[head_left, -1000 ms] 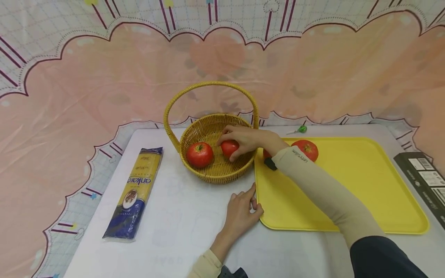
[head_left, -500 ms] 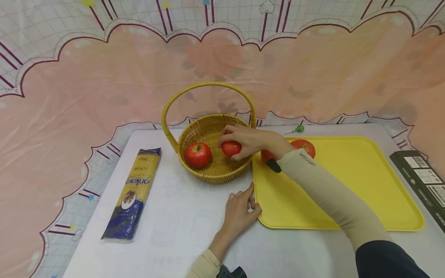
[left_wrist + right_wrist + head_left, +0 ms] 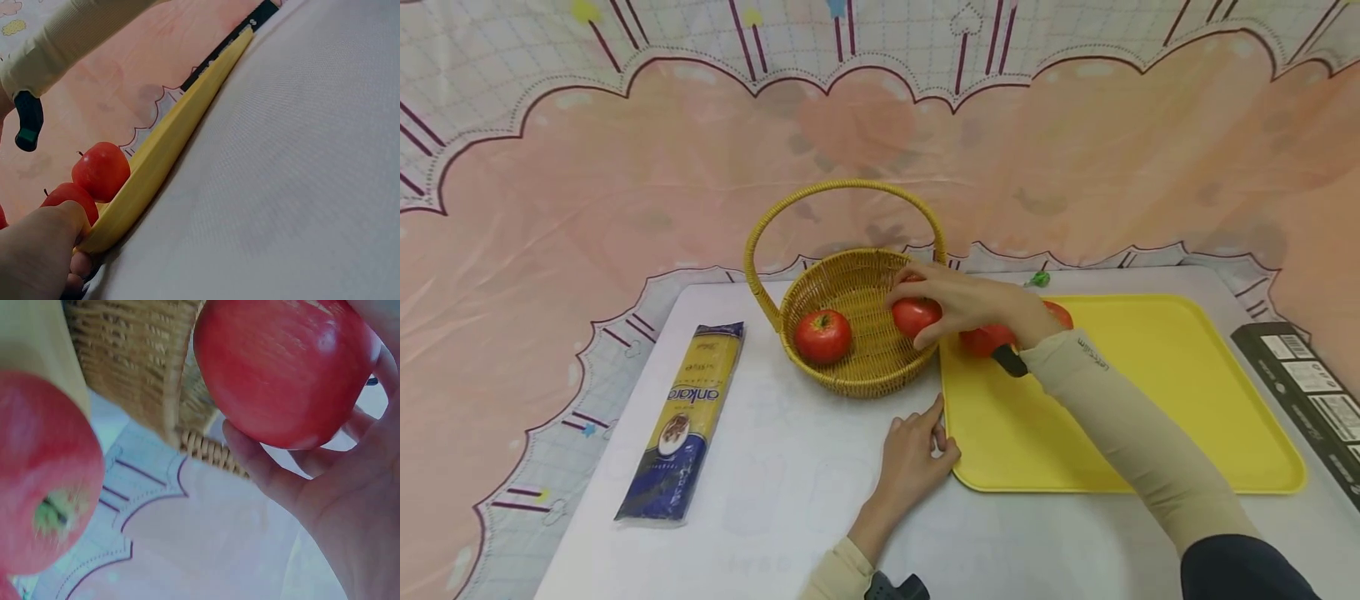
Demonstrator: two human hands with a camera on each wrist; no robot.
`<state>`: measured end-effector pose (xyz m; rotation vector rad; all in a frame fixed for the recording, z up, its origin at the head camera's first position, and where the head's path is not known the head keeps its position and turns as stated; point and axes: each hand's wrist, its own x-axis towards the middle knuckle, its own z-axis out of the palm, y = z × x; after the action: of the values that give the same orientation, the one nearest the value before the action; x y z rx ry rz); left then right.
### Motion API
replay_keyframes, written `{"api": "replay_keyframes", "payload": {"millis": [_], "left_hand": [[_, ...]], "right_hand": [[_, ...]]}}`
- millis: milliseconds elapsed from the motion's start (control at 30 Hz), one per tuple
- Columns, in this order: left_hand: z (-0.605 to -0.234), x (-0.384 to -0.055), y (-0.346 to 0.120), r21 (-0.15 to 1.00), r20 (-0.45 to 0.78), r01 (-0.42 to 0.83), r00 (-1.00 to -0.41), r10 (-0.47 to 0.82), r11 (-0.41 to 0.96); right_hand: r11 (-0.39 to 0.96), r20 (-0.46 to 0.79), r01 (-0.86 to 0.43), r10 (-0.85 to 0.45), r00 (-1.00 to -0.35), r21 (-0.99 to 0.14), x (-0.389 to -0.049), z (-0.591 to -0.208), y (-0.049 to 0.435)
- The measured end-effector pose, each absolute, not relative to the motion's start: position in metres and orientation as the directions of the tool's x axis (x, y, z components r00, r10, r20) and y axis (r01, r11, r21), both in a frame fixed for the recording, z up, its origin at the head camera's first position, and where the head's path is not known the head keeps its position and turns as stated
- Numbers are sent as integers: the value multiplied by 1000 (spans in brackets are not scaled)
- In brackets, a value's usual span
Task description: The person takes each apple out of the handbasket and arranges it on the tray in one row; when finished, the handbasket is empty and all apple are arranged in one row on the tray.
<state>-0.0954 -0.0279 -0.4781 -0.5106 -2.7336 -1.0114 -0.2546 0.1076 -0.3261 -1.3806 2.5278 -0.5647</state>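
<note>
My right hand grips a red apple over the right side of the yellow wicker basket. The right wrist view shows this held apple large, with fingers around it and the basket's weave behind. A second apple lies in the basket's left half. Two more, a nearer apple and a farther apple, sit at the back left of the yellow tray, partly hidden by my right arm. My left hand holds the tray's front left corner, thumb at the rim and fingers below it.
A yellow and blue pasta packet lies on the table's left side. Behind the tray is a green lollipop. A dark box with white labels lies to the right. The basket's tall handle arches up behind the right hand.
My right hand has lifted the apple from inside the basket and shifted it right, toward the basket's right rim. My left hand stays at the tray corner. The head view has drifted slightly.
</note>
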Motion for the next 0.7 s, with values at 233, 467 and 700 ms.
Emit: {"api": "replay_keyframes", "payload": {"millis": [233,467,700], "left_hand": [[-479,-96,-28,591,290,379,-923,252,712],[-479,-96,-28,589,286,380,-923,256,713],[-478,-95,-28,593,287,378,-924,251,711]], "right_hand": [[489,27,-756,-832,-554,-436,-250,-321,120],[501,56,-751,-816,-576,-431,-245,-319,134],[547,28,-705,-781,-624,-451,-242,-320,154]]}}
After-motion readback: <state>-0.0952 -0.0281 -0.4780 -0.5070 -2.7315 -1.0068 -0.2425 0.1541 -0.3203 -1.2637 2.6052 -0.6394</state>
